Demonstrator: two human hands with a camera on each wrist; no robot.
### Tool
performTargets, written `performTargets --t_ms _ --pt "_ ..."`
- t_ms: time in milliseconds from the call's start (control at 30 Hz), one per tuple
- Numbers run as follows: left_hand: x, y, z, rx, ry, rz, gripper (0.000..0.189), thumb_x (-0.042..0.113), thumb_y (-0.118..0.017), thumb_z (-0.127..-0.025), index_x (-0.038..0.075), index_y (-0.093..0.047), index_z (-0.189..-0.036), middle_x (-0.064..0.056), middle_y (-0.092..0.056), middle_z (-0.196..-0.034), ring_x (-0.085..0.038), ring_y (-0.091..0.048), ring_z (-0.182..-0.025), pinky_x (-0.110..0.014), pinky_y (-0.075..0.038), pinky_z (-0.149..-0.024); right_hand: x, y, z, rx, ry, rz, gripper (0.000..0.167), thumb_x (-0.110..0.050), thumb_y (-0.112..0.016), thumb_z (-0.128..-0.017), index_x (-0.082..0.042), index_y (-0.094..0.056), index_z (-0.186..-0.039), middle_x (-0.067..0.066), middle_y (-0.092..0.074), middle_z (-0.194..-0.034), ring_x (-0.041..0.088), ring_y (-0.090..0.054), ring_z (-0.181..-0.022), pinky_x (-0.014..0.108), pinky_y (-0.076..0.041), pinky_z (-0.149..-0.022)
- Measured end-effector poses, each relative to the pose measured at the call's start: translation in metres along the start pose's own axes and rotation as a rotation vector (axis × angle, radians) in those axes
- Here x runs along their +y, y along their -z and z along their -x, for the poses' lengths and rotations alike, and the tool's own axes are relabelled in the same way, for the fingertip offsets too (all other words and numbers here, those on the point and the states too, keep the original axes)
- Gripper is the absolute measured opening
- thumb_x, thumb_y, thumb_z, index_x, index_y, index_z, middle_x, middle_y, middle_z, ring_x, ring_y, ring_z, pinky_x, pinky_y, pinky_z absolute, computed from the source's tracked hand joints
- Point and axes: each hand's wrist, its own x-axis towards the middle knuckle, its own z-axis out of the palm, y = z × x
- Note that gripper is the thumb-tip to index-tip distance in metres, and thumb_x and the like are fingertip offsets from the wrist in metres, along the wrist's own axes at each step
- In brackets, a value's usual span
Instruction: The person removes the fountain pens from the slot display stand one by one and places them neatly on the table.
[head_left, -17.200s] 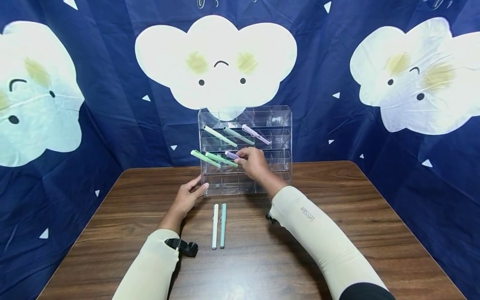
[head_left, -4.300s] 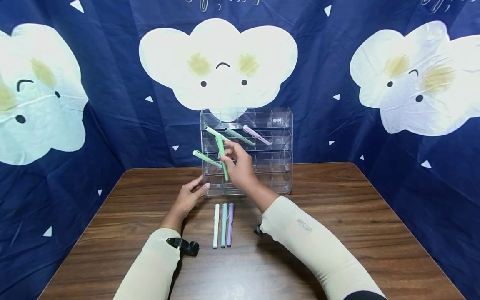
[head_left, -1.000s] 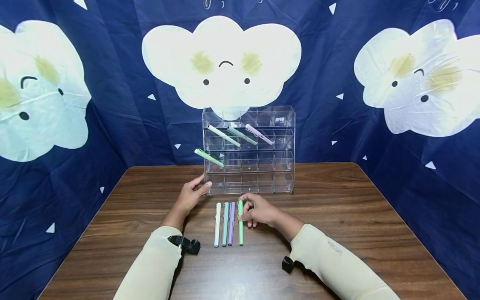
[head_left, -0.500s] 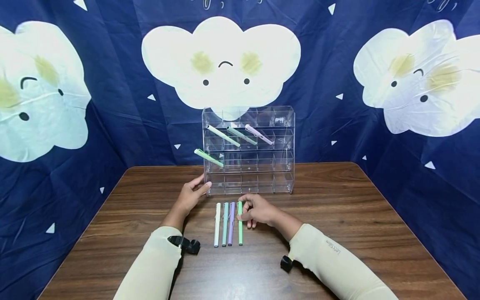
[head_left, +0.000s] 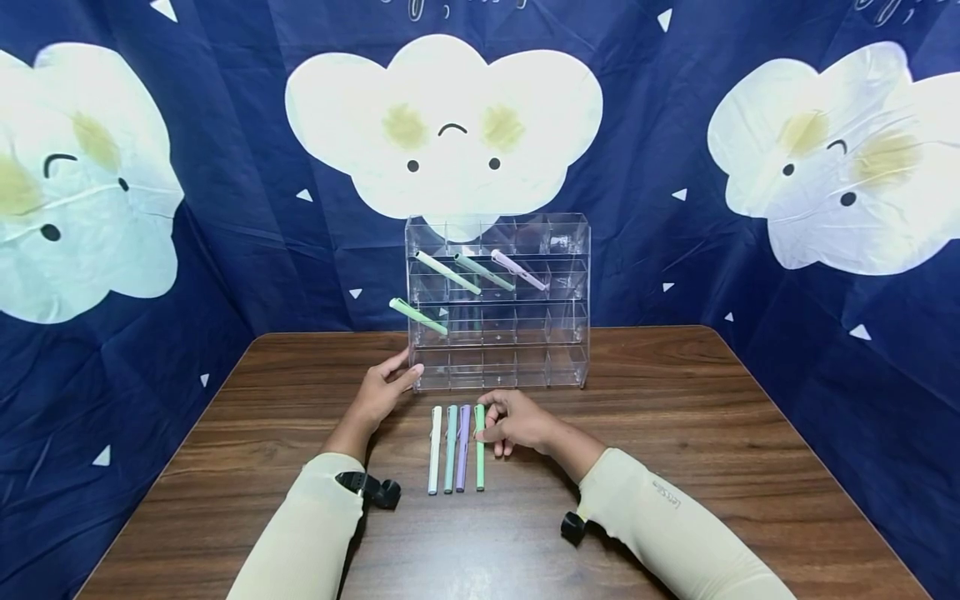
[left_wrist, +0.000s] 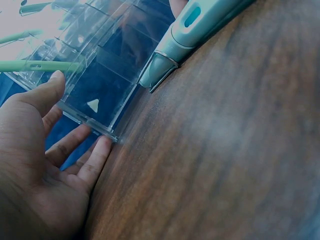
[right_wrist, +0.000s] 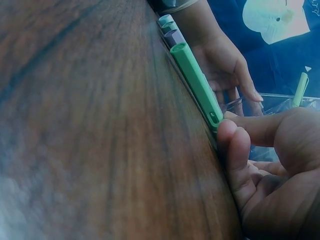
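In the head view, my right hand (head_left: 517, 422) pinches the capped end of a bright green pen (head_left: 481, 467), which lies on the table. Left of it, roughly parallel, are a purple pen (head_left: 462, 450), a teal pen (head_left: 451, 450) and a white pen (head_left: 434, 450). My left hand (left_wrist: 60, 165) touches the left side of a clear acrylic rack (head_left: 498, 333), fingers spread and thumb at its front edge. One light green pen (head_left: 417, 317) slants in the rack's lower part; above it lean a pale pen (head_left: 447, 272), a grey-green pen (head_left: 483, 272) and a lilac pen (head_left: 519, 269).
The rack stands near the back of a brown wooden table (head_left: 660, 400) and is split into rows of small compartments. Behind it hangs a dark blue curtain (head_left: 645, 283) with white clouds. Black wrist cameras (head_left: 573, 528) sit on both sleeves.
Over the earlier frames, a purple pen and a green pen went from the rack to the table row. Just now the green pen has shifted slightly left; my left hand stays put.
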Motion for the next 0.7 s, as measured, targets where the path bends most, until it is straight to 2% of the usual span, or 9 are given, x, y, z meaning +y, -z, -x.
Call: performTargets --t_ms 367,700 --pt "0.0011 0.0004 0.0002 0.005 0.01 -0.007 0.065 0.028 -0.071 -0.109 0.014 -0.045 -0.167 -0.024 -0.052 -0.165 -0.04 -0.061 -0.142 -0.023 -0.061 -0.104 0.0058 0.0064 -0.0038 -0.021 -0.015 -0.061 0.075 0.006 -0.079 -0.095 0.005 -0.042 -0.16 0.004 -0.065 -0.088 0.013 -0.065 -0.059 0.024 -0.059 -0.053" --pt "0.0001 0.0015 -0.0003 0.004 0.004 -0.007 0.065 0.027 -0.07 -0.11 0.013 -0.044 -0.167 -0.025 -0.052 -0.164 -0.041 -0.061 -0.142 -0.023 -0.061 -0.104 -0.0013 0.0093 -0.0016 -0.028 -0.041 -0.106 0.071 0.008 -0.077 -0.095 0.003 -0.045 -0.158 0.004 -0.066 -0.089 0.015 -0.065 -0.059 0.026 -0.059 -0.052"
